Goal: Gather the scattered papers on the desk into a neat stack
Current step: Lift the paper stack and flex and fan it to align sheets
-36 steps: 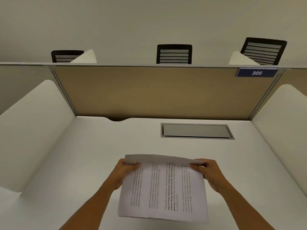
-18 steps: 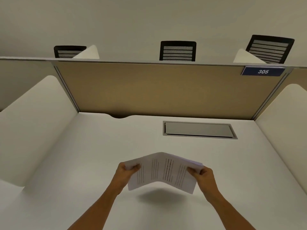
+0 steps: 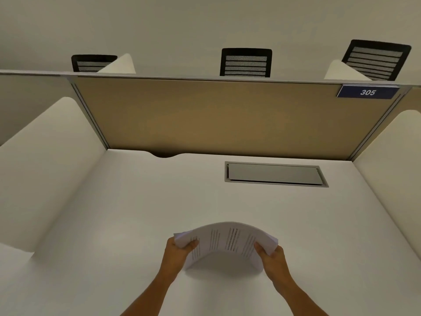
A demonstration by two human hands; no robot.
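Note:
A stack of white printed papers [image 3: 224, 242] is held over the white desk [image 3: 136, 213], bowed upward in an arch. My left hand [image 3: 176, 253] grips its left edge, thumb on top. Gripping the right edge is my right hand [image 3: 272, 258]. The lower edge of the stack stands at or just above the desk surface; I cannot tell whether it touches. The sheets look roughly aligned, with a few edges fanned at the left corner.
A grey cable hatch [image 3: 274, 174] is set into the desk at the back right. A tan partition [image 3: 227, 119] closes the back, white side panels [image 3: 41, 169] flank the desk. A blue "305" sign [image 3: 367, 92] and black chair backs [image 3: 246, 62] lie beyond.
The papers went from hanging flat toward me to being raised and bent into an arch, then stood on their lower edge. Both hands moved slightly forward and closer together.

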